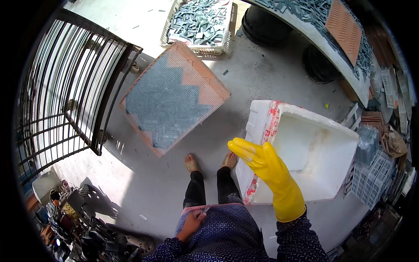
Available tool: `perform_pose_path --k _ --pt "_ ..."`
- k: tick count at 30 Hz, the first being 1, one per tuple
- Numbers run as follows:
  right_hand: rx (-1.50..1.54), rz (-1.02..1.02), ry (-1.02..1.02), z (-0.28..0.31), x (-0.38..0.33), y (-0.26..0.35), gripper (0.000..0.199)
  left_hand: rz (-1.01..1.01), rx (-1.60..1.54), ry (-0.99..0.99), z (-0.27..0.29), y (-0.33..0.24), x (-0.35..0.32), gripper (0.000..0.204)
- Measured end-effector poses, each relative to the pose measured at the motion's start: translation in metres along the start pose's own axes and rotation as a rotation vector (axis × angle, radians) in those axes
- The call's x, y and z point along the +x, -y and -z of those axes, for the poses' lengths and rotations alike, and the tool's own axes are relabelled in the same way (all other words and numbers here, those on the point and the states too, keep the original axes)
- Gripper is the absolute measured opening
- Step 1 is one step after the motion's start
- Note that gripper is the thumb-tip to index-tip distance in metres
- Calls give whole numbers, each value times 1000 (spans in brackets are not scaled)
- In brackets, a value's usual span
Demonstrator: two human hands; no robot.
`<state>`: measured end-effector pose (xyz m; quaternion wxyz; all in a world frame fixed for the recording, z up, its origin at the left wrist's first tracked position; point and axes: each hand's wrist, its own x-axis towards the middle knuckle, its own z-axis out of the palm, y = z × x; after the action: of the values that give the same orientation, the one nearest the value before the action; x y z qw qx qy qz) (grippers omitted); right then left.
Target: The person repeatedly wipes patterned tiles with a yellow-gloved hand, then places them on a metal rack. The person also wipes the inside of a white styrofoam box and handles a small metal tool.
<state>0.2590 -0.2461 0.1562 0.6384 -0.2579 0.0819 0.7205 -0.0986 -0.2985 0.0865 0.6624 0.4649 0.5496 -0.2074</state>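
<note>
My right hand (pixel 257 159) wears a long yellow rubber glove. It is raised over the left rim of a white foam box (pixel 331 118), with fingers stretched out and nothing in them. Bare and closed, my left hand (pixel 193 223) rests against the hem of my patterned apron (pixel 222 222). A small pale bit shows at its fingertips, too small to name. Ahead of my feet is an orange-brown board (pixel 205 83) bearing grey-blue tile strips (pixel 168 105) in a stepped zigzag pattern, with white mesh over them.
A cream plastic crate (pixel 214 51) of loose tile strips stands beyond the board. Far right, a table (pixel 301 32) heaped with strips has black buckets (pixel 266 26) beneath it. A metal slatted rack (pixel 74 87) stands left. Crates (pixel 371 177) line the right; clutter (pixel 87 231) fills the lower left.
</note>
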Motion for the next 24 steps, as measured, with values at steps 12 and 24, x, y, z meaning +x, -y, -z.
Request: perform_pose_path --k 12,24 --pt "-2178 578 212 -27 210 -178 56 -35 -347 -131 36 62 -5 25" --pt "-2445 544 63 -2 206 -148 55 4 -430 -115 63 81 -9 25"
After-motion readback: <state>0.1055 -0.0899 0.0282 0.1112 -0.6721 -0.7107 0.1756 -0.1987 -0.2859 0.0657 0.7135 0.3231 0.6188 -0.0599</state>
